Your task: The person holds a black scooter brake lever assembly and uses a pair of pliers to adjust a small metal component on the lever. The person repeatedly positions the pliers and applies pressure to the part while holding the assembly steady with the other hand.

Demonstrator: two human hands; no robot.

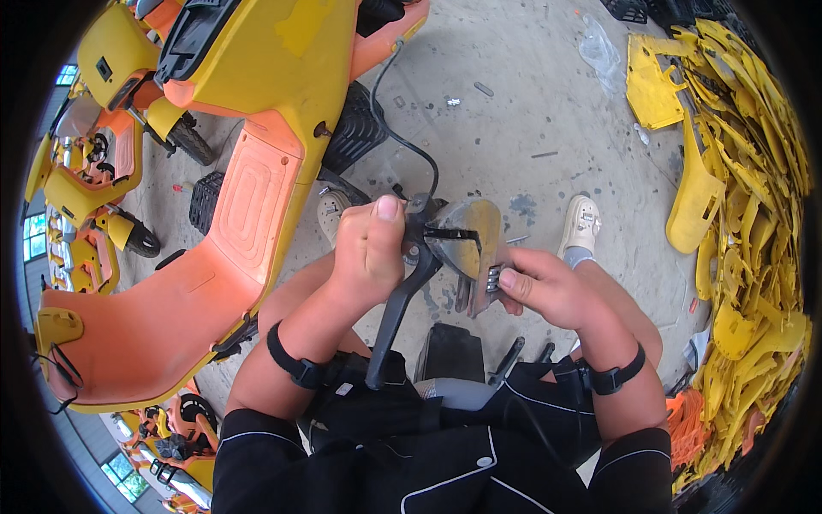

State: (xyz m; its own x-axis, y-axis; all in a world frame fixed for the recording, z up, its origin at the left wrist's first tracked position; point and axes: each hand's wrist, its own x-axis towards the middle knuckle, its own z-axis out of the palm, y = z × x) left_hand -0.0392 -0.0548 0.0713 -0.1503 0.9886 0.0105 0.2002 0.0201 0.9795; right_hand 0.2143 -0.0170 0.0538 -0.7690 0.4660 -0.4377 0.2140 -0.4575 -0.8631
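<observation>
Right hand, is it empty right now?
No, the right hand holds a metal tool near its lower end.

Reaching inward with left forearm (pixel 318 307) and right forearm (pixel 610 336), both bent up at the elbow. Gripping with left hand (pixel 370 247), curled fist-like, thumb (pixel 388 209) uppermost. Pinching with right hand (pixel 546 287), thumb extended inward over bent fingers (pixel 512 306). Holding hands apart, right slightly lower in view.

Scooters (pixel 265 171) and piled yellow panels (pixel 753 248) suggest a workshop.
</observation>
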